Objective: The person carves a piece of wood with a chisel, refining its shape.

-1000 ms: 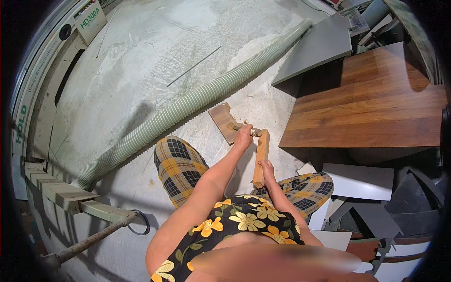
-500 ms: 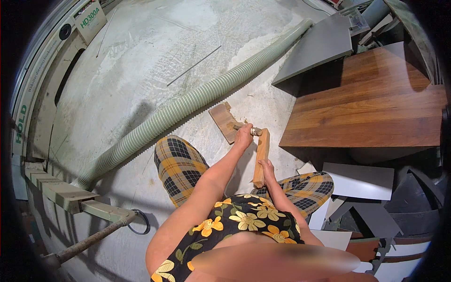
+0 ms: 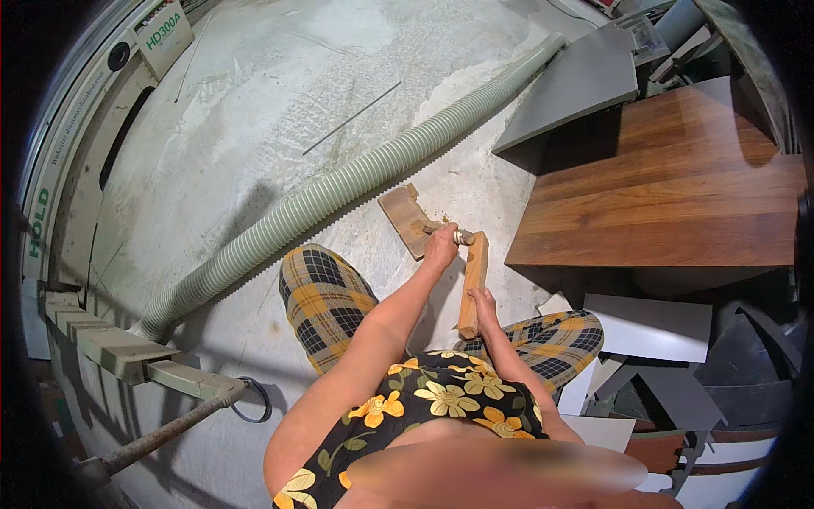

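Rightward, floor [image 3: 498, 212] parts wooden bar [image 3: 476, 265] (in right hand [image 3: 484, 307]) from panel edge [image 3: 527, 225].

A worn pale concrete floor [image 3: 246, 110], scuffed and patchy, fills the middle of the room. A ribbed pale-green flexible hose [image 3: 339, 188] crosses it diagonally, with a thin dark rod [image 3: 352, 118] lying beyond. A cream-coloured machine [image 3: 80, 140] lines the left edge. At right, a grey panel [image 3: 581, 89] slants beside a brown wood-grain panel [image 3: 653, 204]; below are white and dark board offcuts [image 3: 649, 329]. Light glares off the floor, leaving soft shadows at left.
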Action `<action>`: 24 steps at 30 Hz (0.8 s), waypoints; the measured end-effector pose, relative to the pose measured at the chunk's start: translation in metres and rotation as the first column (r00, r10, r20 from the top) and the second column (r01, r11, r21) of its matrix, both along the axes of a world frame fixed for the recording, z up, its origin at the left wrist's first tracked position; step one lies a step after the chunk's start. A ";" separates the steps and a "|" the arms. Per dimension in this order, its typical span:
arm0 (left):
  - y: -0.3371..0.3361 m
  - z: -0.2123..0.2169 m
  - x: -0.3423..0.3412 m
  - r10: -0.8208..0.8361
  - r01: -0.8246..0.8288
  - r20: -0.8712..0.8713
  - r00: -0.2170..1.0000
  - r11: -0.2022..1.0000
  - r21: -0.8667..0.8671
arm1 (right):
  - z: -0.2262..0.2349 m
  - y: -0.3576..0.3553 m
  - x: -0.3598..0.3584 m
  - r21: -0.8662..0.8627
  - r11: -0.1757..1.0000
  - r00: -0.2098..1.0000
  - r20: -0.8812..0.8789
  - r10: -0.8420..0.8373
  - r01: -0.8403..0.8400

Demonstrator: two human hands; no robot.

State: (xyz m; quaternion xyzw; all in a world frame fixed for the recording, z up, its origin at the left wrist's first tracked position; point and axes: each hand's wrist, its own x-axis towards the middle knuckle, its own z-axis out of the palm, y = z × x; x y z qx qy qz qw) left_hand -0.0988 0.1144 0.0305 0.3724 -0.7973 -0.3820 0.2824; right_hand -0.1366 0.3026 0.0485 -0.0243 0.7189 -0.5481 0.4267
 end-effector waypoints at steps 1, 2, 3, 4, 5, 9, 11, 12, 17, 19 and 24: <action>0.000 0.000 -0.001 -0.006 0.006 0.007 1.000 1.000 0.014 | -0.001 0.001 -0.001 -0.001 1.000 1.000 0.006 -0.007 0.007; 0.001 0.001 -0.003 -0.011 0.011 0.014 1.000 1.000 0.028 | -0.003 0.002 -0.002 -0.003 1.000 1.000 0.013 -0.014 0.014; 0.000 0.000 -0.003 -0.011 0.011 0.014 1.000 1.000 0.026 | -0.005 0.002 -0.003 -0.004 1.000 1.000 0.013 -0.014 0.014; -0.001 -0.001 -0.004 -0.016 0.016 0.018 1.000 1.000 0.027 | -0.007 0.002 -0.004 -0.007 1.000 1.000 -0.013 0.000 0.000; -0.001 -0.001 -0.004 -0.021 0.021 0.022 1.000 0.999 0.028 | -0.009 0.003 -0.005 -0.008 1.000 0.999 -0.040 0.013 -0.013; -0.001 -0.006 -0.001 -0.018 0.016 0.048 0.999 0.999 0.038 | -0.005 0.000 -0.001 0.027 0.999 0.999 -0.035 0.020 -0.019; 0.001 0.000 -0.005 -0.016 0.016 0.019 1.000 0.999 0.030 | -0.012 0.005 -0.008 0.002 1.000 0.998 -0.059 0.023 -0.023; 0.001 0.000 -0.004 -0.015 0.014 0.021 1.000 0.999 0.030 | -0.012 0.004 -0.007 0.001 1.000 0.998 -0.057 0.024 -0.024; -0.002 -0.007 -0.001 0.005 -0.005 -0.019 1.000 1.000 0.004 | -0.014 0.002 -0.004 -0.009 0.999 0.998 -0.050 0.033 -0.034; -0.002 -0.008 -0.002 -0.002 0.002 -0.013 1.000 1.000 0.004 | -0.015 0.002 -0.005 -0.006 1.000 0.999 -0.048 0.025 -0.026; -0.002 -0.007 -0.002 -0.004 0.004 -0.017 1.000 1.000 -0.010 | -0.022 0.005 -0.008 -0.019 1.000 1.000 -0.013 0.001 -0.002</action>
